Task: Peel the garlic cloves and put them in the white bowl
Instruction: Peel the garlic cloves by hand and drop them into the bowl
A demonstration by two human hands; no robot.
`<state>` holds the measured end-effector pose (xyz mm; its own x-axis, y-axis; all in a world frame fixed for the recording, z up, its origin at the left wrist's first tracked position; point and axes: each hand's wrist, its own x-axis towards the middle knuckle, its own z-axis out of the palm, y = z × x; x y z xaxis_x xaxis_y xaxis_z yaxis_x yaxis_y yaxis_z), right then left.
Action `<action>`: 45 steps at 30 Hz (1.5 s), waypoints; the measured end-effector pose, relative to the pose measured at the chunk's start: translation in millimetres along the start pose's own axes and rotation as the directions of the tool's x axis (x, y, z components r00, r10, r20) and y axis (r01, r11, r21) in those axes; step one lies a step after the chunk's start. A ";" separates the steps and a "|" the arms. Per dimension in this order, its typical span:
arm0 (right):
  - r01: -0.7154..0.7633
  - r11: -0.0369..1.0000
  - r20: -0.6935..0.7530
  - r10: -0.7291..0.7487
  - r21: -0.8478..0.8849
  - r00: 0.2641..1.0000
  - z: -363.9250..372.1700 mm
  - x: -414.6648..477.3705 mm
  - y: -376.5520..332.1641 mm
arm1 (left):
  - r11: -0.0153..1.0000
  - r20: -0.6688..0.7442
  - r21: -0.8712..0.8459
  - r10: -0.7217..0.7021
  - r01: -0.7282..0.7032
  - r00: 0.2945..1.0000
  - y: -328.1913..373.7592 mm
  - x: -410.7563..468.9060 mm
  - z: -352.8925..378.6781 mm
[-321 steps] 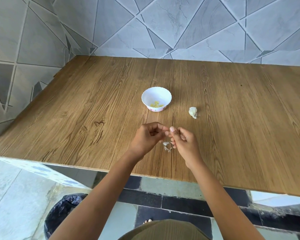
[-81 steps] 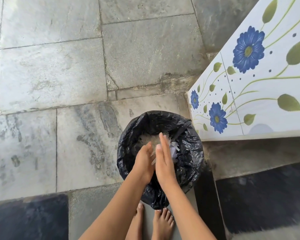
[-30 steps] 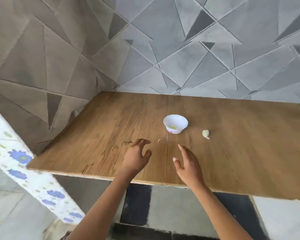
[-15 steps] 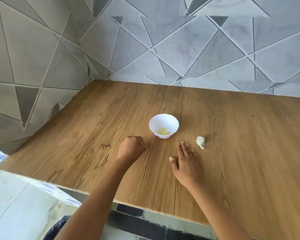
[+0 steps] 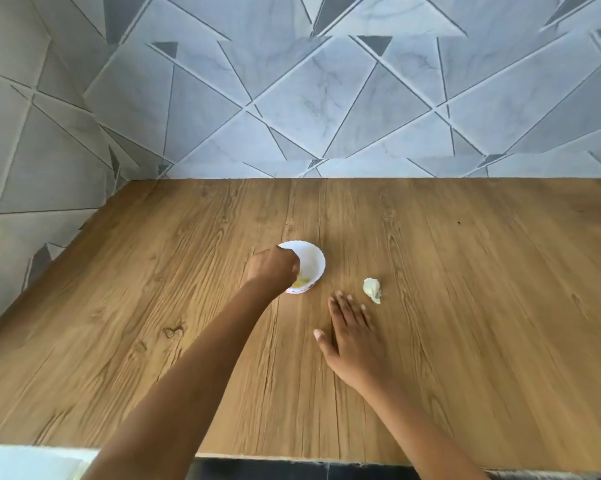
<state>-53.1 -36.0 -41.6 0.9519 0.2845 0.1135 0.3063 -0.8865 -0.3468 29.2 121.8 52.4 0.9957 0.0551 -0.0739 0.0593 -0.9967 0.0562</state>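
Head view is filled in its upper half by a wall of pale grey, marble-veined tiles (image 5: 327,98) cut into triangles by darker lines; the same tiling is carried round the corner on the left. Below it, a broad brown wood-grain tabletop (image 5: 482,323) is spread across the frame, its near edge seen along the bottom.

Two bare forearms are extended over the tabletop from the near edge. The left hand (image 5: 274,270) is held over the near left rim of a small round white bowl (image 5: 321,263), part of which is hidden by it. Its fingers are curled into a loose fist with the knuckles upward; whether anything is enclosed by them cannot be told. The right hand (image 5: 352,337) is laid palm down low over the wood, fingers straight and together, thumb spread to the left, nothing being held; contact with the surface cannot be confirmed because of blur.

The bowl is set upright near the middle of the table. Just beyond the right fingertips, to the right of the bowl and apart from it, an unpeeled whitish piece of garlic (image 5: 372,289) is seen lying on the wood. A few small yellowish peeled garlic cloves (image 5: 302,281) are seen at the bottom of the bowl, beside the left hand.
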 end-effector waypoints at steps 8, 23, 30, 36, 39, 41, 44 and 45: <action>-0.061 0.997 -0.068 0.064 0.050 0.996 -30.4 -28.2 25.5 | 0.893 -0.168 -0.350 0.237 -0.283 0.957 33.9 -9.5 -6.7; -0.244 0.969 -0.153 0.248 0.049 0.957 -43.6 -43.6 78.0 | 0.752 -0.039 -0.627 0.230 -0.203 0.972 102.4 -1.1 44.6; -0.141 0.461 -0.021 0.330 0.876 0.944 -72.6 -17.3 53.4 | 0.268 0.088 -0.963 0.165 0.042 0.982 96.7 -25.7 27.7; -0.130 0.195 0.050 0.370 0.972 0.928 -75.8 -3.8 50.2 | 0.243 0.047 -0.970 0.307 -0.031 0.951 78.7 -33.9 25.9; -0.161 0.155 0.097 0.355 0.975 0.930 -73.8 -0.7 51.9 | 0.271 0.019 -0.960 0.324 -0.073 0.946 71.4 -34.0 26.2; -0.170 0.117 0.118 0.356 0.979 0.927 -73.4 1.2 50.5 | 0.305 -0.011 -0.946 0.309 -0.110 0.951 70.2 -32.9 26.5; -0.168 0.040 0.137 0.407 0.985 0.903 -74.2 5.2 45.5 | 0.402 -0.064 -0.898 0.281 -0.178 0.958 73.0 -30.1 27.3; -0.161 0.017 0.138 0.433 0.987 0.891 -73.7 6.6 44.1 | 0.437 -0.084 -0.878 0.262 -0.195 0.962 74.9 -29.7 28.3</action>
<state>-33.5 -100.1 12.4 0.9808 -0.0804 -0.1777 -0.1463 0.2994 -0.9429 2.1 43.7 30.7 0.9789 -0.2026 0.0271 -0.1066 -0.3932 0.9133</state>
